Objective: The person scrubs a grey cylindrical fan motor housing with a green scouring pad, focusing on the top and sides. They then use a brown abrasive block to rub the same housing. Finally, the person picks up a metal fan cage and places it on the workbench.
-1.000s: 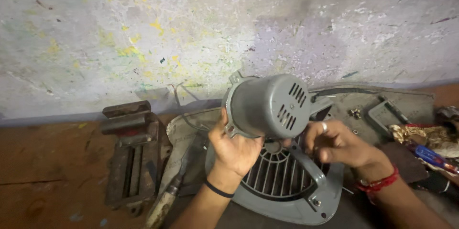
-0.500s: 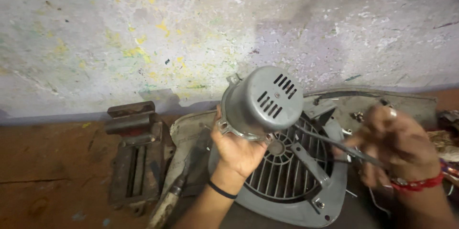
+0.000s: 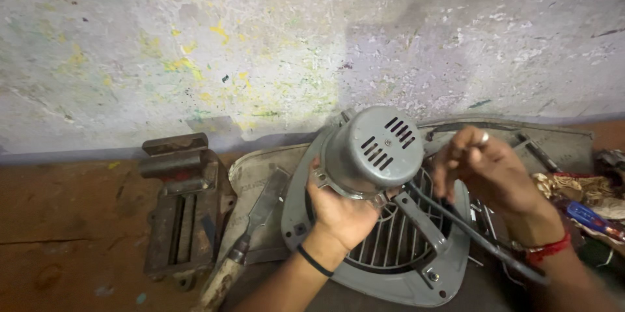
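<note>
- Compared with half a second back, right hand is sitting closer to the motor and a bit lower; motor housing is staying in about the same tilt, vents facing up-right.
- Left hand is gripping the motor's lower rim from below, fingers closed on it, palm toward the camera, black band on the wrist.
- Right hand is curling its fingers together around the upper end of a dark cable, which is running down-right past the red wrist thread; exact pinch is blurred, so I cannot tell how tight.
- Motor is sitting over the middle of the grey fan frame, above the grille, a bracket arm reaching up to it.
- Step in hand, as I judge: steadying the motor while handling its lead.
- Next move is probably calling for keeping the left-hand hold firm and the cable free of the bracket arms.
- Bench vise and wooden-handled chisel are lying to the left, apart from both hands.
</note>
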